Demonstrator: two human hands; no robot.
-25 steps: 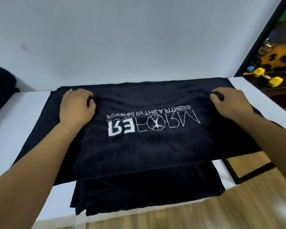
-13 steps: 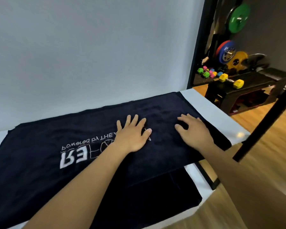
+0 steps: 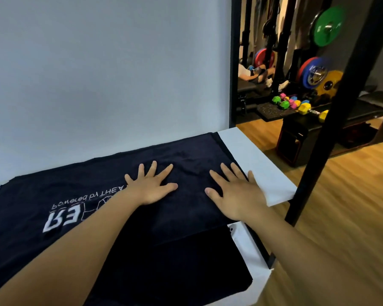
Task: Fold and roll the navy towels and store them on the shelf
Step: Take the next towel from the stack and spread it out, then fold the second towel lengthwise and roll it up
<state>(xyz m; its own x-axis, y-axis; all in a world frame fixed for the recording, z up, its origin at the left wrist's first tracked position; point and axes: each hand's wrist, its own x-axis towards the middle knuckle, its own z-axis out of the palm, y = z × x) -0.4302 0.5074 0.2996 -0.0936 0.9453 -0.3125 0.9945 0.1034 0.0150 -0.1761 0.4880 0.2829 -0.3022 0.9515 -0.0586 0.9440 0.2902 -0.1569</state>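
Nearest you: a lower navy layer (image 3: pixel 175 268) hung over the white table's (image 3: pixel 272 173) near edge. Above it: the navy towel (image 3: pixel 97 195), logo up, spread flat along the tabletop. Your left hand (image 3: pixel 152 188) and right hand (image 3: pixel 237 195) lay on its right half, fingers splayed wide, gripping nothing, probably smoothing it for folding. Right: a black post (image 3: pixel 332 120), close to your right elbow. Beyond: dumbbells (image 3: pixel 312 110) and weight plates (image 3: pixel 328 29).

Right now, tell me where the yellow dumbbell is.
In the head view, the yellow dumbbell lies at upper right on a black bench, beside the small coloured dumbbells and partly behind a black post.
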